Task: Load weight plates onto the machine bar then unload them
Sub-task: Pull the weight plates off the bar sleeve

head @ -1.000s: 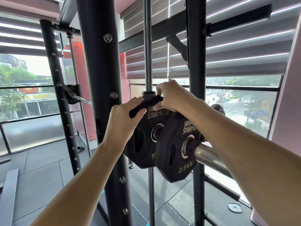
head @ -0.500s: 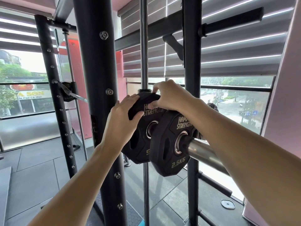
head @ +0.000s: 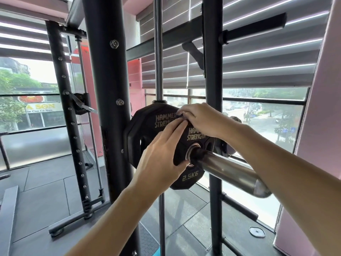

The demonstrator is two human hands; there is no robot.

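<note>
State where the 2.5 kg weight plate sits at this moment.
In the head view, the 2.5 kg plate sits centre frame on the steel bar, just in front of the larger plate, with the left hand on its face.

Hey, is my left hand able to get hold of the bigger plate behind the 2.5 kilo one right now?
Probably yes. The left hand lies flat on the 2.5 kg plate, but the bigger plate's left and top rim stick out bare beyond it, beside the black upright, so that edge looks free to take.
</note>
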